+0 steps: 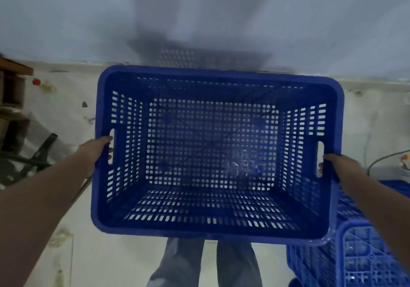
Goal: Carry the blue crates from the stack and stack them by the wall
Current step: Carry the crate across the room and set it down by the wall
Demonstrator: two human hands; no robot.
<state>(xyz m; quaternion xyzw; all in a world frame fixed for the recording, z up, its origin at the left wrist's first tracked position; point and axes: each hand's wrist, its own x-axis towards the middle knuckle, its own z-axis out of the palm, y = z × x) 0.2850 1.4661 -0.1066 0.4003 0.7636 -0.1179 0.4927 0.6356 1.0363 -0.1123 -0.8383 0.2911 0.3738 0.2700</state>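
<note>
Pale tiled floor is showing closest in, under the person's trouser legs, directly below the held load. Both hands are clamping one blue crate, open side up and clear of the floor: the left hand is curling its fingers through the handle slot in the left end wall, the right hand is doing the same at the right end. Beneath and outside the right grip, more blue crates are sitting on the floor. Outside the left grip, dark clutter and a wooden piece are lying near a red-capped bottle.

Beyond the crate's far rim, the grey wall is rising close, with the crate's shadow falling on it. I judge the carrying step to be nearly finished; the next move is calling for lowering the crate level at the wall's foot, then slipping the fingers out of the slots.
</note>
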